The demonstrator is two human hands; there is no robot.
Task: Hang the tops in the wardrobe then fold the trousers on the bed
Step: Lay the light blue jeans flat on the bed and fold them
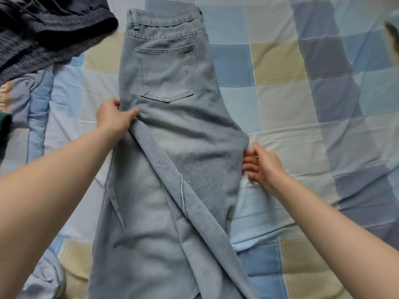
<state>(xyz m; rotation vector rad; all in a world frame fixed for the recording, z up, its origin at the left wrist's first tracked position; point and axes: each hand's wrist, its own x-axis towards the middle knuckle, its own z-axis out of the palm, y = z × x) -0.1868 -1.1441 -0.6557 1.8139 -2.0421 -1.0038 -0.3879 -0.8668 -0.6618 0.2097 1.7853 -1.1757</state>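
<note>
Light blue jeans lie lengthwise on the checked bed cover, folded in half with one back pocket facing up and the waistband at the far end. My left hand grips the jeans' left edge just below the pocket, thumb on top of the denim. My right hand is at the right edge near the crotch point, with the fingers tucked under the cloth and the thumb raised. The legs run toward me and off the bottom of the view.
A dark navy ribbed garment is heaped at the top left of the bed. A bit of green cloth shows at the left edge. Another pale denim piece peeks in at the top right.
</note>
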